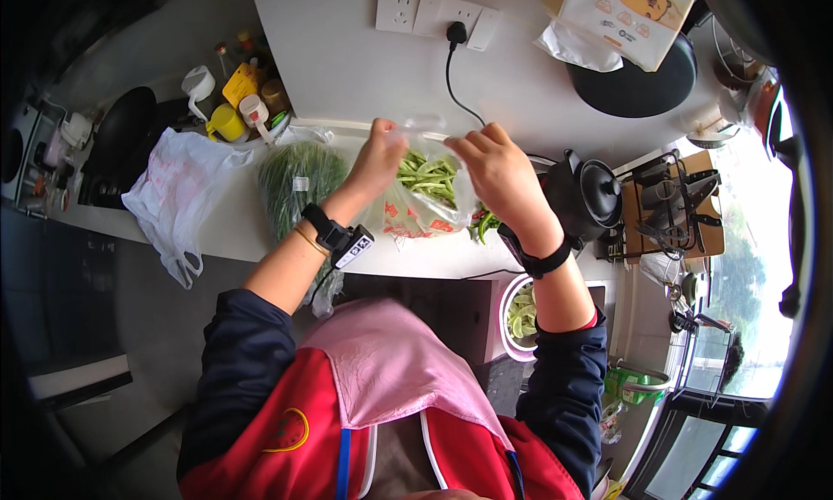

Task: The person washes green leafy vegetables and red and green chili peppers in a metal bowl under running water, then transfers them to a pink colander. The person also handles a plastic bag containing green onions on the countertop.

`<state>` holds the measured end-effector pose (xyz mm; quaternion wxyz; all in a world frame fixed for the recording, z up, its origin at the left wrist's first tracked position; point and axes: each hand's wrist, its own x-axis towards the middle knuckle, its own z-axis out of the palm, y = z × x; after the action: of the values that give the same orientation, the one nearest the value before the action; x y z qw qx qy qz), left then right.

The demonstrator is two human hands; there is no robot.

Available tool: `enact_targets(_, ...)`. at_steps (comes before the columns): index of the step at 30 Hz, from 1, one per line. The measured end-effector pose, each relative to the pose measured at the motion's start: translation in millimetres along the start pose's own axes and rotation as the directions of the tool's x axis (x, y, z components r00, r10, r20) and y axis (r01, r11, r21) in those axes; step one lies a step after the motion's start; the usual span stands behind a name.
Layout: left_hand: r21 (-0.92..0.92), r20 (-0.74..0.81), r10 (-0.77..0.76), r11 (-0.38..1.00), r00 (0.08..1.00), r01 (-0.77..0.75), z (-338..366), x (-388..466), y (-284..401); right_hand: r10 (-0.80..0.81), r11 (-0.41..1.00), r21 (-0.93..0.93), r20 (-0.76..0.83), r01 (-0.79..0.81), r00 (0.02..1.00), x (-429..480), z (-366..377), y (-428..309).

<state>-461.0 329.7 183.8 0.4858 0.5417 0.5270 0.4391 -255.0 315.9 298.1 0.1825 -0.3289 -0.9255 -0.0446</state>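
My left hand (pixel 384 154) grips one side of the mouth of a clear plastic bag (pixel 413 221) with red print. My right hand (pixel 489 162) pinches the opposite side of the mouth. Cut green bean pieces (pixel 429 178) lie inside, seen between my hands. Left of the bag, a bundle of long green leafy vegetables (pixel 302 175) rests in clear plastic on the white counter. Green peppers (pixel 485 227) show beneath my right forearm, beside the bag. A white-rimmed container (pixel 522 314) of flat green beans is partly hidden by my right arm.
A white plastic bag (pixel 185 188) hangs over the counter's edge at left, near a yellow cup (pixel 226 123) and seasoning containers. A black lidded pot (pixel 589 194) stands at right, before a rack with knives (pixel 706 220). A black cable (pixel 450 77) runs from the wall socket.
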Motion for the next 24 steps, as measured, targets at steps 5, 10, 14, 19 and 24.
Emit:
enact_targets(5,0.288,0.412,0.365,0.818,0.835,-0.499,22.0,-0.1,17.1,-0.058,0.992,0.113,0.052,0.052,0.997,34.9,16.6,-7.7)
enact_targets(10,0.135,0.228,0.031,0.989,0.973,-0.064,12.8,7.1,24.6,0.097,0.972,0.229,-0.156,-0.059,0.983,28.6,16.3,12.6)
enact_targets(14,-0.085,0.231,0.033,0.996,0.972,-0.013,2.3,5.8,43.6,0.337,0.874,0.309,0.170,-0.375,0.926,14.1,24.6,22.1)
enact_targets(19,-0.301,0.340,0.169,0.952,0.925,-0.064,-0.6,15.5,71.6,0.370,0.870,0.435,-0.264,-0.233,0.891,-6.0,42.9,0.4)
enact_targets(24,-0.055,0.428,0.147,0.989,0.892,-0.137,-6.5,13.5,74.7,0.348,0.803,0.561,-0.173,-0.198,0.921,-24.6,59.1,0.1)
